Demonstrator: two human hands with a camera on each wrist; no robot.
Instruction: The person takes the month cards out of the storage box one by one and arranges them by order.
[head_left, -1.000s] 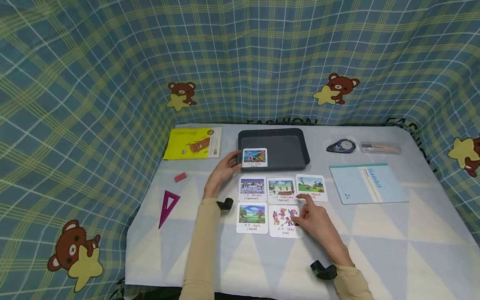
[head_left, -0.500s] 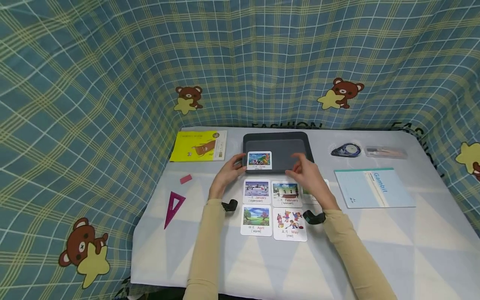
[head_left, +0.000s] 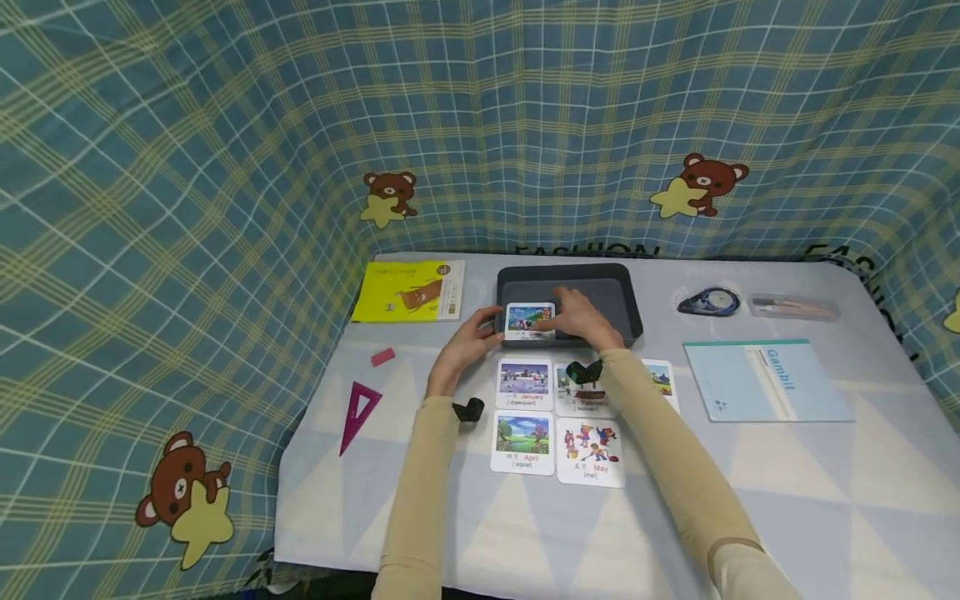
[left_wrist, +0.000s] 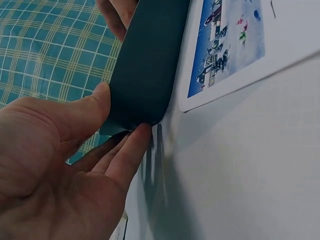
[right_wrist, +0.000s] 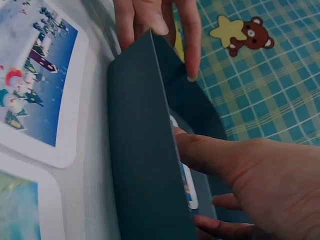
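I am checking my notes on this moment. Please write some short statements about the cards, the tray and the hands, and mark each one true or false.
1. The June card lies in the dark tray. True.
2. The right hand rests on the May card. False: it reaches into the tray and touches the June card.
3. The left hand holds the tray's corner. True.
4. The pink eraser lies in the tray. False: it lies on the table, left of the hands.
5. The April card lies beside the May card. True.
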